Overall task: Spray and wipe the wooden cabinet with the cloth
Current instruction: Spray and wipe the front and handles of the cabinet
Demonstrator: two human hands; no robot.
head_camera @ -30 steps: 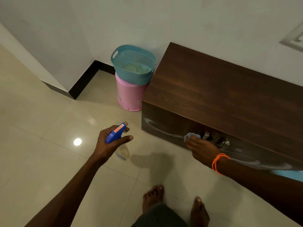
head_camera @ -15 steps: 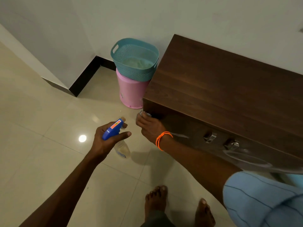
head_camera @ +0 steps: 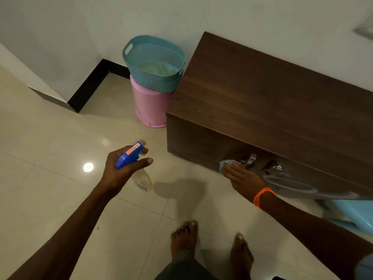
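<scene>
A dark wooden cabinet (head_camera: 272, 102) stands against the wall at the right, with metal handles (head_camera: 251, 159) on its front. My right hand (head_camera: 242, 177), with an orange band at the wrist, presses a light blue cloth (head_camera: 225, 165) flat against the cabinet front just left of the handles. Most of the cloth is hidden under the fingers. Wet smears show on the front to the right of the hand. My left hand (head_camera: 123, 168) holds a spray bottle (head_camera: 131, 156) with a blue trigger head and a clear body over the floor, left of the cabinet.
A teal perforated basket (head_camera: 153, 63) sits on a pink bin (head_camera: 150, 107) in the corner, touching the cabinet's left end. Glossy beige floor tiles (head_camera: 50, 138) spread to the left. My bare feet (head_camera: 184, 238) stand below. A light blue object (head_camera: 355, 212) lies at the lower right.
My right hand slid the cloth from the cabinet's left front corner back to the right, beside the handles. The left hand with the spray bottle stayed about where it was.
</scene>
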